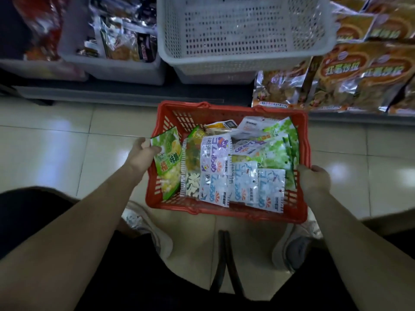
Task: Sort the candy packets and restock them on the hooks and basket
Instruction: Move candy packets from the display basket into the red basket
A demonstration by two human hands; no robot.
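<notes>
We look down at a red basket standing on the pale tiled floor, just ahead of our two light shoes. It is heaped with candy packets, mostly white-and-blue ones towards the near side and green-and-white ones further back. Our left hand pinches the top corner of a green packet, thumb on its face, and the packet leans against the inside of the basket's left wall. Our right hand sits at the opposite side, fingers curled over the right rim in a firm hold. Beyond the red basket, on the low shelf, a white perforated basket juts forward. Grey bins of assorted packets stand to its left, and rows of orange snack bags to its right.
</notes>
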